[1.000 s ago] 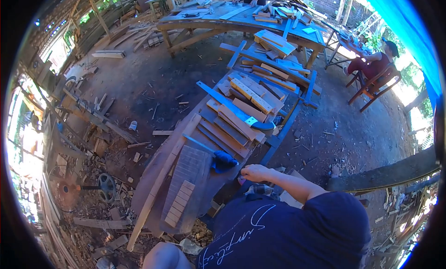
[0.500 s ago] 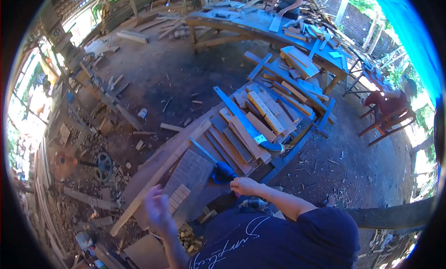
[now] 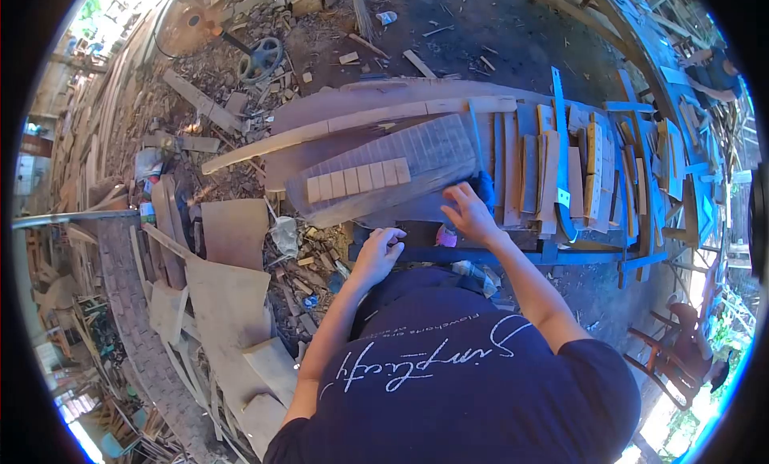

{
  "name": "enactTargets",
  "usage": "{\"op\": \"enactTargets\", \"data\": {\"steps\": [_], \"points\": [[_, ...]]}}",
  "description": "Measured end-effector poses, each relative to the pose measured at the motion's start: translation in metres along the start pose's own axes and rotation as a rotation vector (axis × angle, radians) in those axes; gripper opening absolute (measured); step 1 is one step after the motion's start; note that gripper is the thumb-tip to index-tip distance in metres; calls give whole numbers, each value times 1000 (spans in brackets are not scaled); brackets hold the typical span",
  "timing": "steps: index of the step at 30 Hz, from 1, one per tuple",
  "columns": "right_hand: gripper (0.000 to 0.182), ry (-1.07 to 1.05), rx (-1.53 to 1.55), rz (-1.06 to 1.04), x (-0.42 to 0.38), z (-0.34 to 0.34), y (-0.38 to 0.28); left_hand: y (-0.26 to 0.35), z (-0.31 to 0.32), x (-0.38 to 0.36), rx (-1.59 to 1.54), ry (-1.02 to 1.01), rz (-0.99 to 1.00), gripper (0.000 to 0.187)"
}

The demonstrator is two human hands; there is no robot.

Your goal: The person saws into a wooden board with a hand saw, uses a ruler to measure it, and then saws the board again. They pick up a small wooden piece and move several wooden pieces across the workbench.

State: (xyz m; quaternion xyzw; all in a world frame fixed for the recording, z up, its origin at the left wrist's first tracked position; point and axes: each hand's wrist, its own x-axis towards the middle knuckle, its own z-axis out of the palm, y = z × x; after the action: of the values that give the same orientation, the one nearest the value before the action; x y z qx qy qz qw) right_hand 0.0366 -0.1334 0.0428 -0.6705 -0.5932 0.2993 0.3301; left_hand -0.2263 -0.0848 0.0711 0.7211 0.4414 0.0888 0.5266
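My left hand (image 3: 378, 257) is in front of the workbench's near edge, its fingers loosely bent and nothing seen in it. Over that edge, my right hand (image 3: 470, 214) has its fingers apart and slightly curled, close beside a dark blue-black item (image 3: 484, 187) whose kind I cannot make out. A thin, straight strip (image 3: 475, 136) extends from behind that item. Just below my right hand lies a small pink thing (image 3: 446, 238). Beyond both hands rests a wooden slab marked with parallel lines (image 3: 436, 148), carrying a row of small pale wood blocks (image 3: 359, 180).
A handsaw (image 3: 561, 136) lies across stacked boards (image 3: 509, 168) to the right. One long wooden beam (image 3: 360, 121) runs along the far side. Wood scraps litter the ground at left. Another person (image 3: 713, 72) stands by the blue-lit table; a chair (image 3: 661, 356) is lower right.
The view has turned and tilted down toward the bench. My left hand, blurred and raised before, is now lower near the bench edge. My right hand's fingers have loosened and reach forward.
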Motion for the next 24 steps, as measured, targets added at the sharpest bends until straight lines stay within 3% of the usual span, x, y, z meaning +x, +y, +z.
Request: {"op": "enactTargets", "data": {"steps": [3,6,8,12,15,19,22,24], "points": [[38,97,-91,-109,37,25,-36,-28,-20,-10,-43,72,82,23],[44,173,-269,23,63,55,-52,-48,-45,-22,-126,121,58,23],[43,254,-144,283,79,82,-41,-62,-58,-28,-161,150,25,21],[39,353,-108,307,79,107,-29,-103,-78,-22,-250,203,53,20],[32,466,472,518,63,118,-34,-108,-101,-20,-347,257,-5,20],[28,496,710,665,42,115,-42,-121,-116,-5,-472,303,-8,20],[15,405,1078,724,20,111,-43,-120,-116,3,-499,278,26,21],[15,455,1123,739,9,111,-56,-103,-114,4,-776,117,-241,22]]}}
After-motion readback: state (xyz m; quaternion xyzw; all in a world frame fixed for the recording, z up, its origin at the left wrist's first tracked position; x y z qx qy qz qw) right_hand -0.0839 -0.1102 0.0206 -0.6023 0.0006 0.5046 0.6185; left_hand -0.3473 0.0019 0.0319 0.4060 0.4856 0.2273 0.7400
